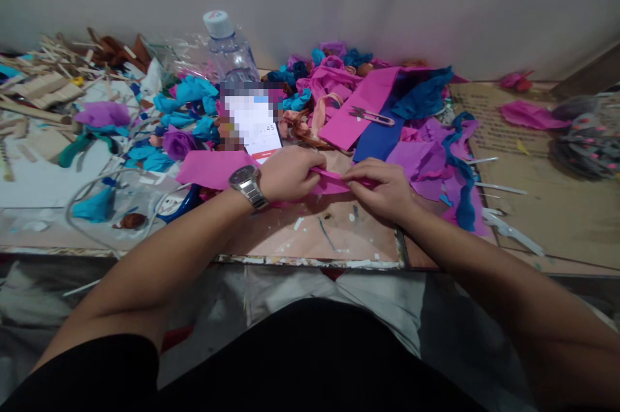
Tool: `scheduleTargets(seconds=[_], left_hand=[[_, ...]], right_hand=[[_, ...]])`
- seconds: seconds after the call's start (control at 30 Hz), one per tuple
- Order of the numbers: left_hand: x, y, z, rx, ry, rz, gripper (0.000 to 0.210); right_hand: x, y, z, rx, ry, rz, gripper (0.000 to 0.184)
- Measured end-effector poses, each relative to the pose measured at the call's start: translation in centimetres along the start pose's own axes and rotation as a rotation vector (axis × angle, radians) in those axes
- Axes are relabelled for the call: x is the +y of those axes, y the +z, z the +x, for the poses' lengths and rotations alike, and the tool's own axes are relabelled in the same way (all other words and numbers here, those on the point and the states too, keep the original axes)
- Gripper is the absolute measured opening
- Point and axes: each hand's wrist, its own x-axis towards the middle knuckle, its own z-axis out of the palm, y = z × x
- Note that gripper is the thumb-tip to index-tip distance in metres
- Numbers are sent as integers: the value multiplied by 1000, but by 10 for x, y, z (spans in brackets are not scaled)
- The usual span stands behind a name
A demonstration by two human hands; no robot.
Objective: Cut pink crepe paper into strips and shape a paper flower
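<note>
A long strip of pink crepe paper [213, 168] runs across the front of the worktable, pinched by both hands. My left hand [290, 173], with a steel watch on its wrist, is closed on the strip near its middle. Just to the right, my right hand [382, 187] grips the same paper between thumb and fingers. A narrow folded edge stretches between the two hands. Behind them lie thread snips [372, 116] on a pink sheet [358, 108], with a dark blue sheet [379, 141] beneath. A lit phone [261, 137] rests behind my left hand.
A capped water bottle [231, 53] stands at the back. Blue crepe flowers [194, 94], wood sticks [43, 86] and green-handled pliers [75, 150] crowd the left. Purple paper [421, 157], a white plastic tool [516, 231] and cardboard [523, 166] lie to the right.
</note>
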Motion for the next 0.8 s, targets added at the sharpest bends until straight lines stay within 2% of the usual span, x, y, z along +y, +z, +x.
scheduleTargets(seconds=[0.3,0.53,0.8], left_hand=[[3,-2,-1,-52,33,37,20],[0,-1,0,-56,-110,161,24],[-8,4,-1,-19,-198,224,22]], right_hand=[[-2,1,1,2,27,0,18],[0,0,2,47,124,63,14],[0,0,4,94,211,69,14]])
